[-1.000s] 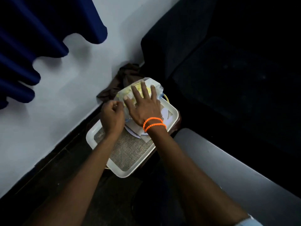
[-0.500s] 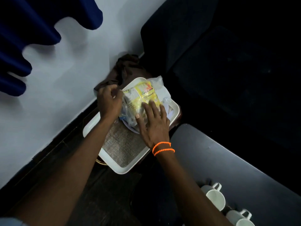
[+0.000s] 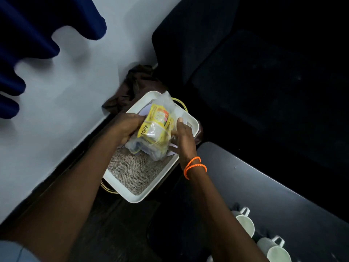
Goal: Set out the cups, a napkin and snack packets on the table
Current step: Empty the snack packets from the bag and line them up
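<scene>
A clear plastic bag of yellow snack packets (image 3: 155,129) is held just above a white tray (image 3: 192,121) lined with a woven mat. My left hand (image 3: 127,128) grips the bag's left side. My right hand (image 3: 183,133), with orange bead bracelets at the wrist, holds its right side. White paper, perhaps a napkin (image 3: 172,147), lies in the tray under the bag, mostly hidden. Two white cups (image 3: 245,222) (image 3: 273,248) stand on the dark table (image 3: 264,186) at the lower right.
The tray rests on a low stand with yellow wire (image 3: 106,187) beside a white wall (image 3: 66,82). A brown cloth (image 3: 132,87) lies bunched behind the tray. A dark sofa (image 3: 264,72) fills the upper right. Blue curtain folds (image 3: 37,25) hang at the upper left.
Both hands have taken hold of the bag of snack packets and lifted it off the tray. The view has shifted, bringing the cups on the table into sight.
</scene>
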`<action>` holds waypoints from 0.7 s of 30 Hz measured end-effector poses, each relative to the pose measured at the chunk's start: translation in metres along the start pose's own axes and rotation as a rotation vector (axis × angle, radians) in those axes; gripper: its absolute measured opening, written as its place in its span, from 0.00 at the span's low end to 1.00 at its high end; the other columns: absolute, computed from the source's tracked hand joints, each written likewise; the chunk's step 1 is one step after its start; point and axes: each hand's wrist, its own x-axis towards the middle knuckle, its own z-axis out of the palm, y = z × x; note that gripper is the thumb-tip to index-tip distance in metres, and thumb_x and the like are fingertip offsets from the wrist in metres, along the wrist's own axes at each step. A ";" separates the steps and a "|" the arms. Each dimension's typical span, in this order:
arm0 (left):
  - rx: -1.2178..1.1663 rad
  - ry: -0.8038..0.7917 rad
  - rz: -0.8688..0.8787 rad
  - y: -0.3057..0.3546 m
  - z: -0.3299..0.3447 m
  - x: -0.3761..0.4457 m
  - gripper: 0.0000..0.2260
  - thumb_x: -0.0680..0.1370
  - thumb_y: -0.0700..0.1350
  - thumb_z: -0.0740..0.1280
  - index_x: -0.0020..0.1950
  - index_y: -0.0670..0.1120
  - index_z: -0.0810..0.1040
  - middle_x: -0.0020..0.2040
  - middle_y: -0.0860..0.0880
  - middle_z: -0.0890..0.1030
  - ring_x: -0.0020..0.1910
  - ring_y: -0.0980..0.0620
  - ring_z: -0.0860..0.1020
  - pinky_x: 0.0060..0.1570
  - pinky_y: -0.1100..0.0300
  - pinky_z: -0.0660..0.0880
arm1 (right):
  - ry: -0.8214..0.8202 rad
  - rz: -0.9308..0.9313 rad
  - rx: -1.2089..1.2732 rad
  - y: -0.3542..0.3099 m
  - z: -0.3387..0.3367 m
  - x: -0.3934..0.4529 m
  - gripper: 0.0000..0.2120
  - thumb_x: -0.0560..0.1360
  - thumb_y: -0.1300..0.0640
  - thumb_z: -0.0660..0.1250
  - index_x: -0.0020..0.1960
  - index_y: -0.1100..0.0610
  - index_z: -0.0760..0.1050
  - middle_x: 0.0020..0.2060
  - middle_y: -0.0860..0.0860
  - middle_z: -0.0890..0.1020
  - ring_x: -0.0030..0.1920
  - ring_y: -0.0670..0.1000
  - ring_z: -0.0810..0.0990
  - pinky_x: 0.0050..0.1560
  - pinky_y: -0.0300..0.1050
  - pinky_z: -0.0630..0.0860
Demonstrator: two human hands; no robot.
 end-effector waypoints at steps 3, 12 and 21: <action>-0.041 -0.108 -0.056 -0.008 0.004 -0.015 0.23 0.71 0.59 0.77 0.54 0.42 0.85 0.54 0.38 0.84 0.52 0.40 0.82 0.58 0.43 0.79 | -0.015 -0.020 -0.074 -0.009 0.002 -0.002 0.36 0.69 0.22 0.57 0.57 0.50 0.79 0.56 0.53 0.85 0.58 0.57 0.84 0.64 0.63 0.78; -0.110 -0.324 0.171 -0.026 0.038 -0.076 0.29 0.67 0.54 0.85 0.64 0.46 0.82 0.59 0.43 0.87 0.56 0.43 0.87 0.52 0.50 0.84 | -0.193 -0.004 0.697 0.034 -0.037 -0.044 0.29 0.83 0.38 0.60 0.72 0.58 0.76 0.69 0.62 0.79 0.71 0.62 0.77 0.74 0.61 0.71; 0.071 -0.228 0.241 -0.066 0.126 -0.132 0.27 0.67 0.69 0.78 0.57 0.53 0.83 0.51 0.57 0.87 0.51 0.59 0.85 0.52 0.56 0.79 | 0.433 0.008 0.381 0.114 -0.082 -0.108 0.27 0.79 0.32 0.61 0.60 0.51 0.84 0.55 0.55 0.87 0.59 0.59 0.85 0.64 0.65 0.79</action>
